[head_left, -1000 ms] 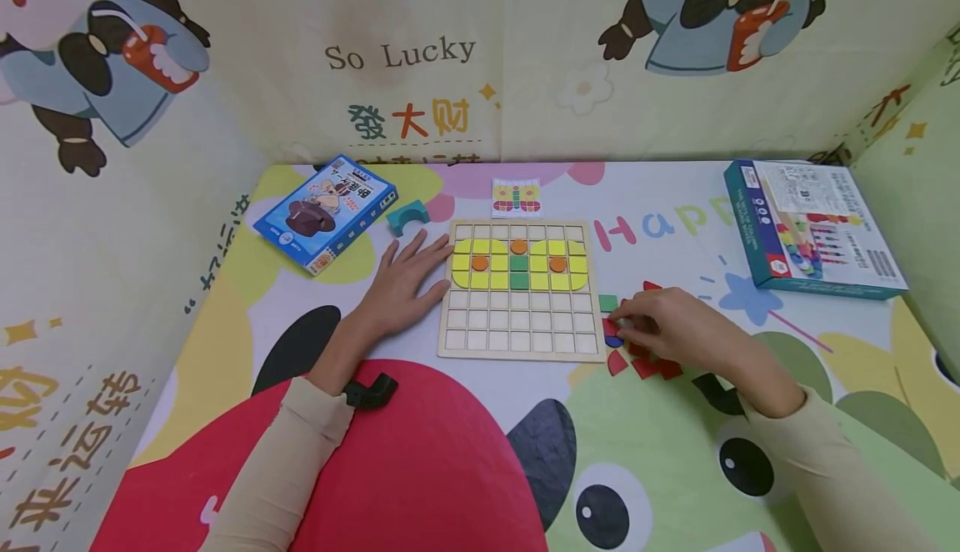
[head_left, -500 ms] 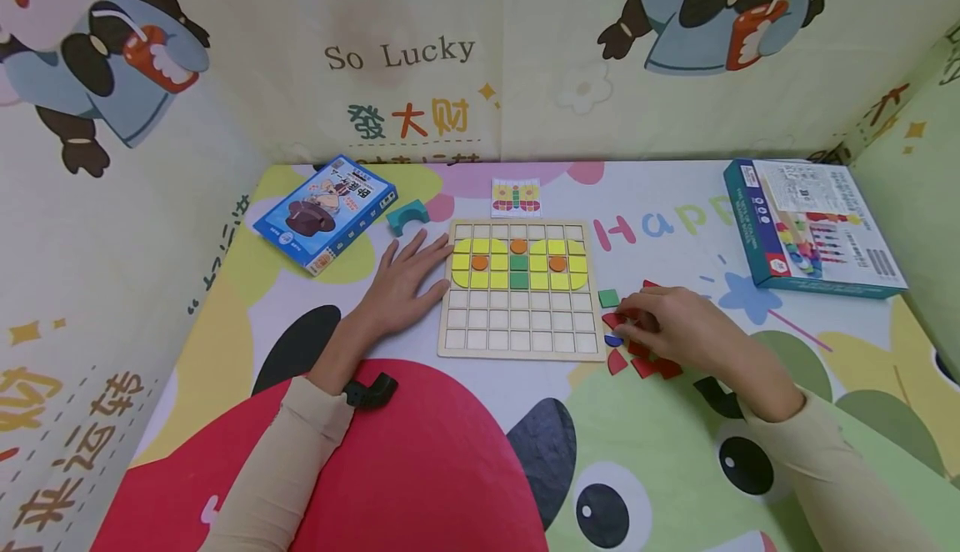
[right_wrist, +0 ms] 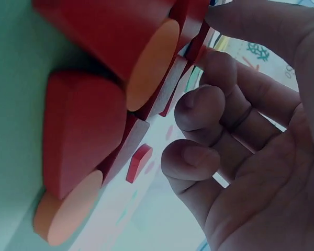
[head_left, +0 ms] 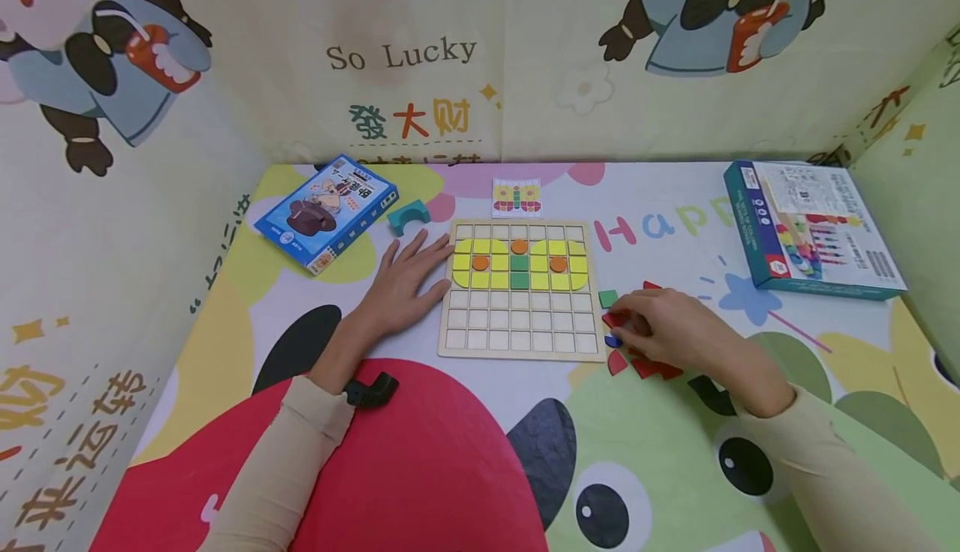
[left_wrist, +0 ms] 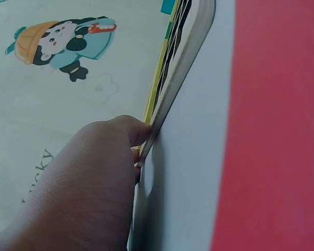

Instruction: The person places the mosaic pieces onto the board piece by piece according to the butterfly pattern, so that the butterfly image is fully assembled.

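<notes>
My left hand lies with fingers spread, fingertips and thumb at the left edge of the wooden grid board. In the left wrist view the thumb touches the board's edge. Yellow tiles, green squares and orange discs fill the board's upper part. At the right, my right hand pinches a small red piece between thumb and index finger, low over the loose pieces. Under and around it lie more red pieces and orange discs, partly hidden by the hand.
A green square, a blue piece and a red quarter-round lie right of the board. Behind it is a butterfly pattern card. A blue box, a teal arch block and a larger box stand farther back.
The small red piece at my right fingertips has turned and shifted slightly away from the blue piece. My right hand has barely moved; the left hand and the board stay put.
</notes>
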`<act>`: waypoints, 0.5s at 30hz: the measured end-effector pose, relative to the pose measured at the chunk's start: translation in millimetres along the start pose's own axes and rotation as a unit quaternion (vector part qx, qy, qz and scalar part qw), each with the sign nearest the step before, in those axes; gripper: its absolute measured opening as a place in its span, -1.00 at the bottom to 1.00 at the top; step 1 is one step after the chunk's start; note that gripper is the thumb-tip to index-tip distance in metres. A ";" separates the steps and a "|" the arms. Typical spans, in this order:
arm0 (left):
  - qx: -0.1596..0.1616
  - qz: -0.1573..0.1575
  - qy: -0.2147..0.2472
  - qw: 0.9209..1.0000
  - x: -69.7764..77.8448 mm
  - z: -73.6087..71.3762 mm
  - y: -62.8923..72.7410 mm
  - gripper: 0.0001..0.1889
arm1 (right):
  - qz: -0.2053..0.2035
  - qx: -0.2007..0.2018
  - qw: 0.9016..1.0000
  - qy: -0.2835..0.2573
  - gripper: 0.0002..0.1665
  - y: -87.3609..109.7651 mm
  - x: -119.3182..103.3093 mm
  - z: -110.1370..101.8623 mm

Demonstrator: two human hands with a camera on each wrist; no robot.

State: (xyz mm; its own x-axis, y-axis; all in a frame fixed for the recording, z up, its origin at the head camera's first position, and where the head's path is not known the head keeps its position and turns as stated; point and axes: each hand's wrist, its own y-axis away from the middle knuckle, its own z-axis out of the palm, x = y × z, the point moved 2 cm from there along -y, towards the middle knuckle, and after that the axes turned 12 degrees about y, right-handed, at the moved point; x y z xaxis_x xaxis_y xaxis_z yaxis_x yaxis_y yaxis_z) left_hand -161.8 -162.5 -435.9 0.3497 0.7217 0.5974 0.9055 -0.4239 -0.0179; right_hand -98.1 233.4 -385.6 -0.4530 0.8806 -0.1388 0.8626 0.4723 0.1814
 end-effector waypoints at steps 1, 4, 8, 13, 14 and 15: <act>-0.001 0.000 0.000 1.000 0.0 0.3 0.0 -0.29 | 0.000 0.000 1.000 0.002 -0.52 0.1 -0.4 -0.7; -0.003 0.000 0.000 1.000 0.0 0.9 -0.3 -0.28 | -0.005 0.013 1.000 0.006 -0.55 0.2 -1.0 -4.4; -0.003 0.000 -0.001 1.000 -1.1 0.9 -0.8 -0.29 | -0.015 0.034 0.999 0.004 -0.60 -5.0 -5.2 -10.5; -0.002 0.000 -0.002 1.000 -1.9 0.5 -0.5 -0.29 | -0.030 0.032 0.999 0.003 -0.59 -22.8 -21.6 -15.0; -0.002 0.000 -0.002 1.000 -1.5 0.3 -0.3 -0.29 | -0.037 0.032 0.999 0.004 -0.59 -27.5 -26.0 -15.8; -0.002 0.000 -0.001 1.000 -1.0 0.1 0.0 -0.29 | -0.047 0.033 0.998 0.006 -0.59 -32.4 -30.7 -16.2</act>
State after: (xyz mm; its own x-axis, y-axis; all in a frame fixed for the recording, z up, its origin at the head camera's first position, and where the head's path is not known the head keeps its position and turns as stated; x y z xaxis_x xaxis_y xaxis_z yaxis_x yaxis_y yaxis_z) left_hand -162.2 -163.2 -436.6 0.3503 0.7227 0.5958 0.9045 -0.4262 -0.0149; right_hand -115.8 191.7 -371.4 -0.5347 0.8333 -0.1405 0.8291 0.5494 0.1036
